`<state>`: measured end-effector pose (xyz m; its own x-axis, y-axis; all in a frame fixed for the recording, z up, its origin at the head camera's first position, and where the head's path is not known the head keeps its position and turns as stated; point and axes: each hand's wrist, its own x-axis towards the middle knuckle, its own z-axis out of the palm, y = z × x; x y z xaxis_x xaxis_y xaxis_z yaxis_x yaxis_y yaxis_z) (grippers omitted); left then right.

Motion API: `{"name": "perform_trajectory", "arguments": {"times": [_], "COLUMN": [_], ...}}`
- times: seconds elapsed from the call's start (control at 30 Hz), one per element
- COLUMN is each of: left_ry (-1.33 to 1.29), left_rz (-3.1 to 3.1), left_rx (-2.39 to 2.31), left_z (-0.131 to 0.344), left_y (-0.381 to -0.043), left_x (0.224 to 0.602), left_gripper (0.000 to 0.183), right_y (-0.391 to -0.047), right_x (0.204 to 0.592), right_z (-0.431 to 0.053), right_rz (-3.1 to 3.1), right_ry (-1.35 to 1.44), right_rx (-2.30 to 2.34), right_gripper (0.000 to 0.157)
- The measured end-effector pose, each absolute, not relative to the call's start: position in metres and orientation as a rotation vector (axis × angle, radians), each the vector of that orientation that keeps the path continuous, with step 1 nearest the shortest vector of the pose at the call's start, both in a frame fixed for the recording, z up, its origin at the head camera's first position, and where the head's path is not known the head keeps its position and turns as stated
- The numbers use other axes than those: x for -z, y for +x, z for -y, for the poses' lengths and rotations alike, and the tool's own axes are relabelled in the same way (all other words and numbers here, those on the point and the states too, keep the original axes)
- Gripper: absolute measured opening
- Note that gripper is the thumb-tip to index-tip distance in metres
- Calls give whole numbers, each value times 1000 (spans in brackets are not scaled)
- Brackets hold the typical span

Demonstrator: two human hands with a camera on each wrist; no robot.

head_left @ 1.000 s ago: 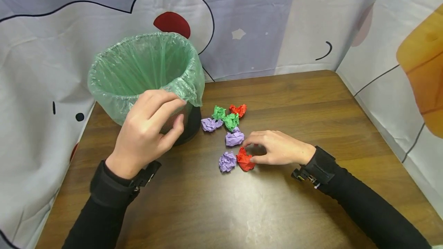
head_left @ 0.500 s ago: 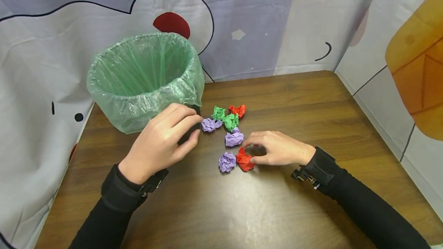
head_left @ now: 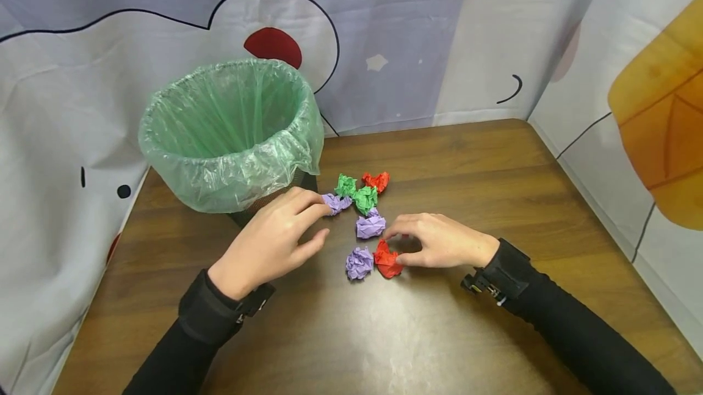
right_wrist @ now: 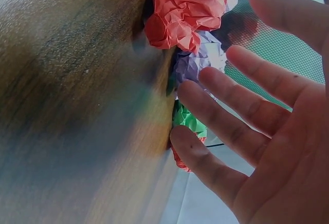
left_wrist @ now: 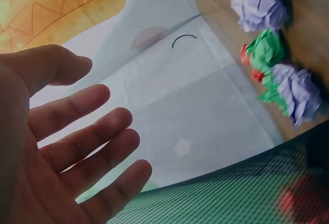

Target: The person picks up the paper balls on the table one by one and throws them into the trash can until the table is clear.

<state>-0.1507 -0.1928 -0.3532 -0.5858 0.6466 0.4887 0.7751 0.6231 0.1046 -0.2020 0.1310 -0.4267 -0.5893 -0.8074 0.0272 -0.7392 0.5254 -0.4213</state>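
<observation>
My right hand (head_left: pixel 439 241) hovers over a crumpled red paper ball (head_left: pixel 387 259), fingers bent loosely around its right side. In the right wrist view the fingers are spread and the red ball (right_wrist: pixel 186 11) lies beyond them, not gripped. My left hand (head_left: pixel 274 242) is in front of the bin, fingers apart, fingertips close to a purple paper ball (head_left: pixel 336 203); the left wrist view shows the palm with nothing in it. Two more purple paper balls (head_left: pixel 359 263) lie nearby, with two green paper balls (head_left: pixel 365 199) and another red paper ball (head_left: pixel 376 182) farther back.
A dark mesh bin (head_left: pixel 309 182) lined with a green plastic bag (head_left: pixel 236 175) stands at the table's back left. The wooden table (head_left: pixel 467 169) is bordered by a printed curtain (head_left: pixel 395 28) behind and at both sides.
My left hand has moved down and right, away from the bin's bag rim toward the purple paper ball. The right hand and the paper balls have stayed in place.
</observation>
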Motion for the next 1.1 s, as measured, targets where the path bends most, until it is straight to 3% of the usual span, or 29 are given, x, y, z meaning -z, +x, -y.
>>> {"name": "perform_trajectory", "arguments": {"times": [1.1], "left_ry": [-1153], "left_rz": [2734], "left_rx": [346], "left_z": [179], "left_y": [-139], "left_x": [408], "left_gripper": [34], "right_y": [-201], "right_x": [430], "right_z": [-125], "right_rz": [-2595], "right_ry": [-1345], "right_rx": [556], "right_gripper": [38]}}
